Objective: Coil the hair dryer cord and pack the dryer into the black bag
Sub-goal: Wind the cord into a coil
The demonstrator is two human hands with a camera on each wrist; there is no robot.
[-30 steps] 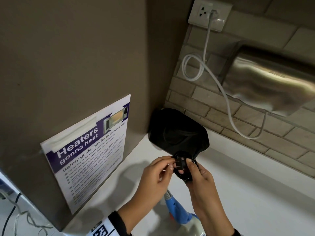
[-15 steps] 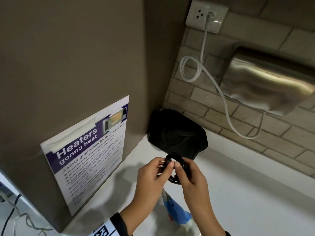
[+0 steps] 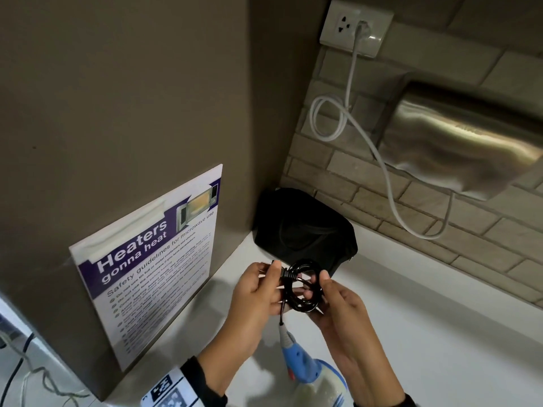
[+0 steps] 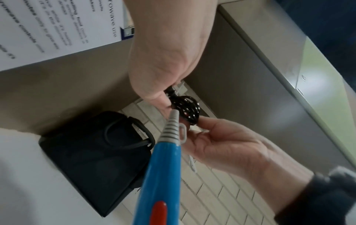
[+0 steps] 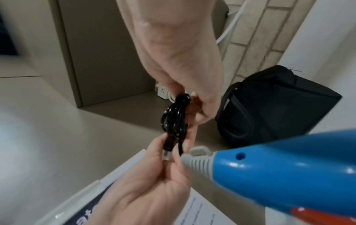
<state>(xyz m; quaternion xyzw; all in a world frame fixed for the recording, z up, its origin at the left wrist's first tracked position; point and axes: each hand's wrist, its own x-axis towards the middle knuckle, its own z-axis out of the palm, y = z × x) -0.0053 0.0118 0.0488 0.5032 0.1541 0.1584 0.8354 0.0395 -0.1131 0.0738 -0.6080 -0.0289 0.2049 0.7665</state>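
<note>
Cord coil [image 3: 302, 286] held above white tabletop [image 3: 440, 333], just before black bag [image 3: 305, 227]. Left hand [image 3: 252, 292] grip pinched plug [image 5: 167, 146]; right hand [image 3: 338, 301] grip clenched round coil. Blue hair dryer [image 3: 305, 362] hung below hands. Judgement: tuck plug end snugly through loops, keep coil tight, avoid strain at cord collar [image 4: 171, 127]. Poster [image 3: 152, 259] read "Heaters gonna heat", "Safety guidelines for microwave use".

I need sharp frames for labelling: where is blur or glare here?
Head view: sharp, with soft glare on the steel hand dryer. Left wrist view: poster text smeared, black cord coil fairly clear. Right wrist view: edges blurred, highlights on the blue hair dryer.
</note>
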